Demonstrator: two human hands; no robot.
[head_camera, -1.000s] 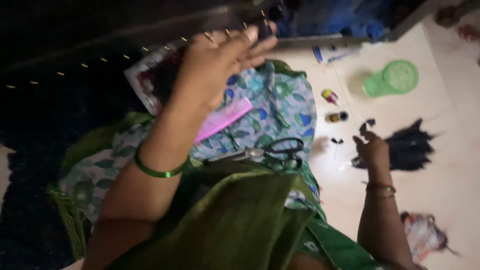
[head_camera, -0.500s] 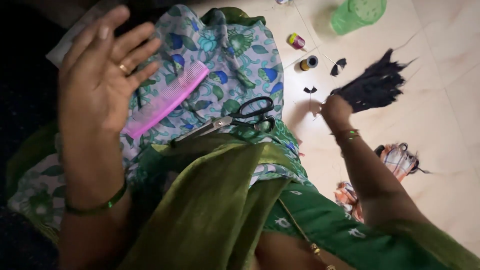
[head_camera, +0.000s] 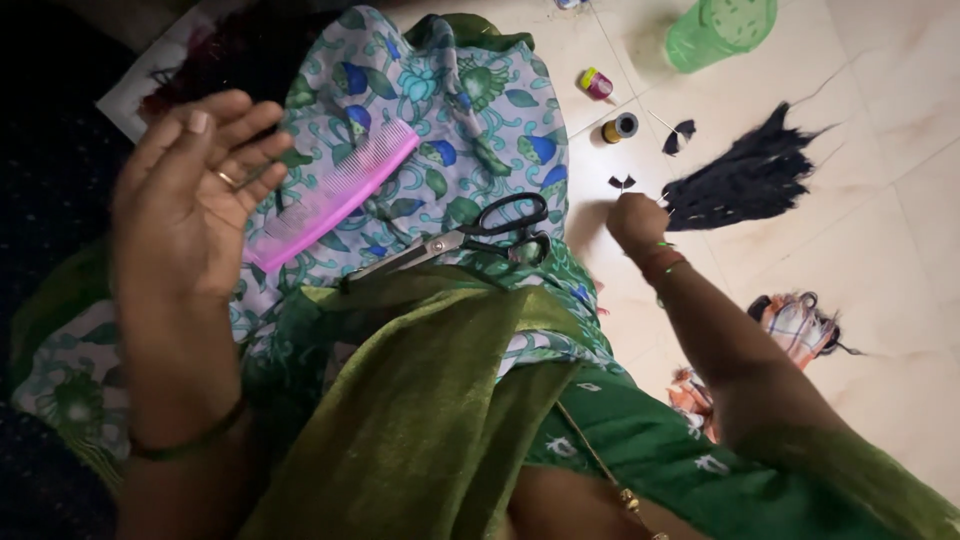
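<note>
Scissors (head_camera: 470, 236) and comb (head_camera: 335, 195) between hands

pink comb (head_camera: 335, 194), black-handled scissors (head_camera: 470, 238), green cup (head_camera: 718, 30)

A home floor: pale tiles (head_camera: 900, 230), sewing thread spools (head_camera: 618, 127), scissors (head_camera: 470, 238)

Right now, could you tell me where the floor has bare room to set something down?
The widest bare tiles lie right of the black hair bundle and beyond the tangle of cloth scraps. A smaller patch sits between the green cup and that bundle. It is crowded by the right hand, around the thread spools. The lap holds the comb and scissors.
</note>
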